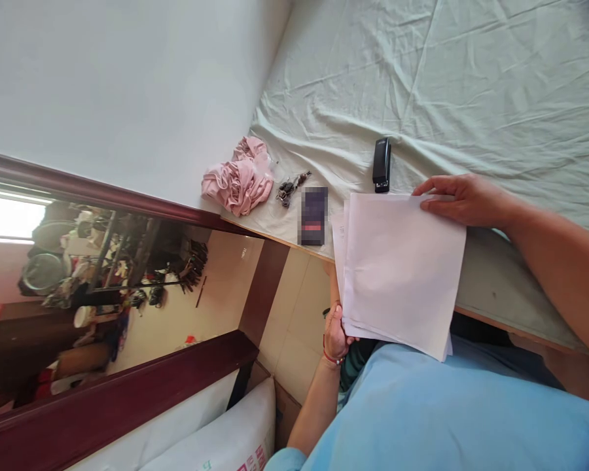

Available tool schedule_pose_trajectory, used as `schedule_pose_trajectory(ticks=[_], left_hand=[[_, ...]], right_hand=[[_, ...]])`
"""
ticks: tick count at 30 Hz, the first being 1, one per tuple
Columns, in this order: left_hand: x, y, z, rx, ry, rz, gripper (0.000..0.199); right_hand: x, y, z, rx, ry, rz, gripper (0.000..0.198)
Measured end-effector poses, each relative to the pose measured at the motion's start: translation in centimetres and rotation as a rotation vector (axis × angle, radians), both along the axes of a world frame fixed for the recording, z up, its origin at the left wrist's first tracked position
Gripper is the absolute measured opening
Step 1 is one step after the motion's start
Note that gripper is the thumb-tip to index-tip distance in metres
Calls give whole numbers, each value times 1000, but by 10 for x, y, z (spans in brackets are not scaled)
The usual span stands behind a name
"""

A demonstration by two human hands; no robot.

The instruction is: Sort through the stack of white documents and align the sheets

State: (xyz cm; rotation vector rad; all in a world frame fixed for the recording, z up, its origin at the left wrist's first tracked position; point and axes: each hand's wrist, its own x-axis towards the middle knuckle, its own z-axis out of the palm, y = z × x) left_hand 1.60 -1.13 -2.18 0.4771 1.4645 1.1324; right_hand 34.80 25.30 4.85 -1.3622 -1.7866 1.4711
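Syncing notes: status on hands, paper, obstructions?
Left hand holding white paper sheets, lower left corner. Right hand at upper right corner. Sheets uneven. Black oblong stapler beyond, seemingly not blocking.

Over on the pale green cloth (353,78) lie, left to right, a crumpled pink fabric heap (240,183), metal keys (285,191) and a dark rectangular object (313,214). Further right, a black oblong stapler (381,163) sits just beyond white rectangular paper sheets (402,268).

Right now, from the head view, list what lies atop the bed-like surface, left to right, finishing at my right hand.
Pink cloth bundle, keys, dark pixelated item, black stapler, right hand.
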Motion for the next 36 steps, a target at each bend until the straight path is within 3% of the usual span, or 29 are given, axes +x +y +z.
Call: schedule_pose_trajectory(ticks=[16,26,36], left_hand=[[-3,-3,-7,-12,-37,-18,66],[-3,-4,-4,-20,-32,-25,55],[-4,-1,-5,-53,-23,-112,31]], right_hand=[[-4,3,-10,39,-38,-33,49],[-8,-2,-9,33,-15,-51,52],[-8,-1,-6,208,23,-148,49]])
